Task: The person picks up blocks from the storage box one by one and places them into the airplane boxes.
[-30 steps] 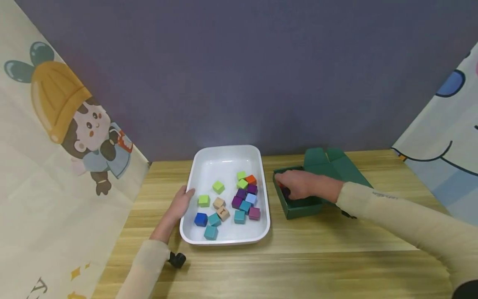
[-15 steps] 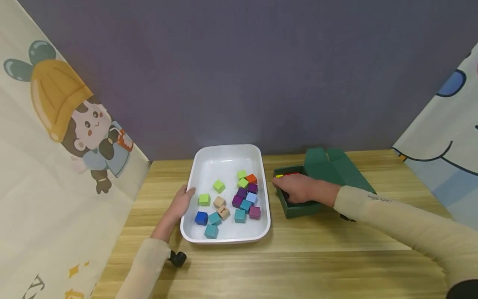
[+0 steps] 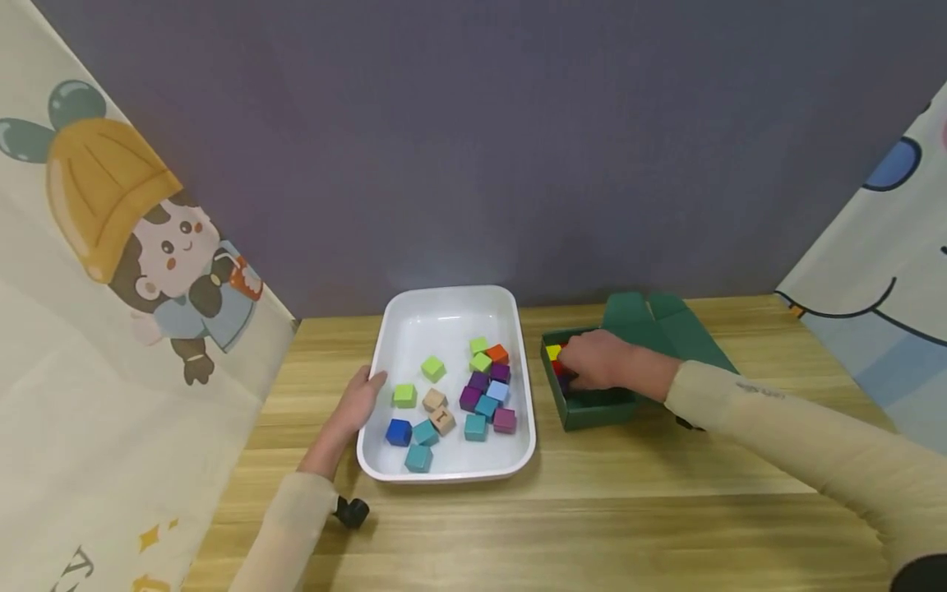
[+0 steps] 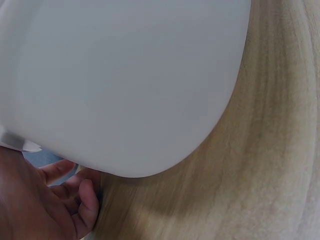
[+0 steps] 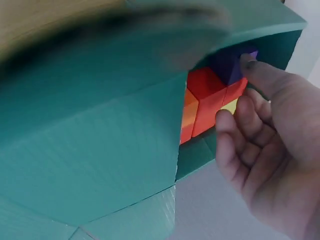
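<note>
A white tray holds several small coloured cubes, with teal cubes at the front and purple cubes at the right. My left hand holds the tray's left edge, its thumb over the rim and its fingers under the side in the left wrist view. Over the open green box is my right hand. Its thumb touches a purple block in the right wrist view, while the other visible fingers curl loosely; the index finger is hidden. Red blocks and a yellow block lie in the box.
The box's lid is folded back to the right. Both stand on a wooden table against a grey back wall. Printed fabric panels flank the table on both sides.
My right hand shifts left and forward slightly, then back right within the green box, so the yellow and red blocks show more. My left hand and the tray stay put.
</note>
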{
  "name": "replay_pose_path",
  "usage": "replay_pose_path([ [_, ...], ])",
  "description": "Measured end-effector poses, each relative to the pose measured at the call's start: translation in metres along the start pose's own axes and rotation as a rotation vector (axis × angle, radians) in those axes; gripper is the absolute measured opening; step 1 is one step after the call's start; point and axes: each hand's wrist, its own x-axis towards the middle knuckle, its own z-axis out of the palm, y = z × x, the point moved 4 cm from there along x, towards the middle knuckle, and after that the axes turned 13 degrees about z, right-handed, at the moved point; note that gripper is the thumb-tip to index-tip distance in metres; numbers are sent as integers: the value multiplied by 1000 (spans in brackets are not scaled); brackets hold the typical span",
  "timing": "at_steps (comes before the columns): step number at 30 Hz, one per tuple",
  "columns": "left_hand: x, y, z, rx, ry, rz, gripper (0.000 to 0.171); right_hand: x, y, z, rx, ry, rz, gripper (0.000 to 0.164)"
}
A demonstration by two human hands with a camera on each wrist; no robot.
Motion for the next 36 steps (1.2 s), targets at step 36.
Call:
replay_pose_path([
  [36, 2, 3, 4, -18, 15, -26, 55, 71, -86, -65, 27, -50, -23, 17],
])
